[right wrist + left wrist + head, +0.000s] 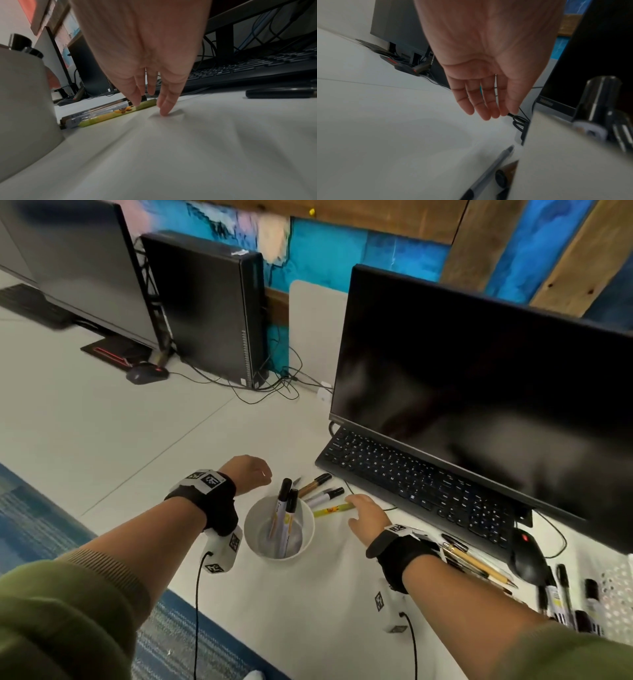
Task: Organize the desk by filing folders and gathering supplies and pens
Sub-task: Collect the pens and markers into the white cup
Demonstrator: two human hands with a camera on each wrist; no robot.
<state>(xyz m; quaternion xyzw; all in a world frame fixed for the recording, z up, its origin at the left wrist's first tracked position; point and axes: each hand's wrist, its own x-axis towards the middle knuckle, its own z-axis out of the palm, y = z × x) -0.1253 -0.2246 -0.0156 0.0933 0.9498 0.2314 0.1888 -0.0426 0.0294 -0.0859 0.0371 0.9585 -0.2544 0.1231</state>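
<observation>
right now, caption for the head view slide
Right hand reaches for a yellow pen beside the white cup.

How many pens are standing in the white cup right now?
2: both black-capped pens stand side by side in the white cup, leaning toward its far rim. Anything lower inside might be hidden.

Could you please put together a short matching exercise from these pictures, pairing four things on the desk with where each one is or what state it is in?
Things:
1. white cup
2. yellow-green pen
3. left hand
4. black mouse

Places or states:
A. lies flat on the desk at the right hand's fingertips
B. open, holding nothing, beside the cup
C. sits at the near right end of the keyboard
D. stands upright with two black-capped markers inside

Pairs: 1-D, 2-A, 3-B, 4-C
</observation>
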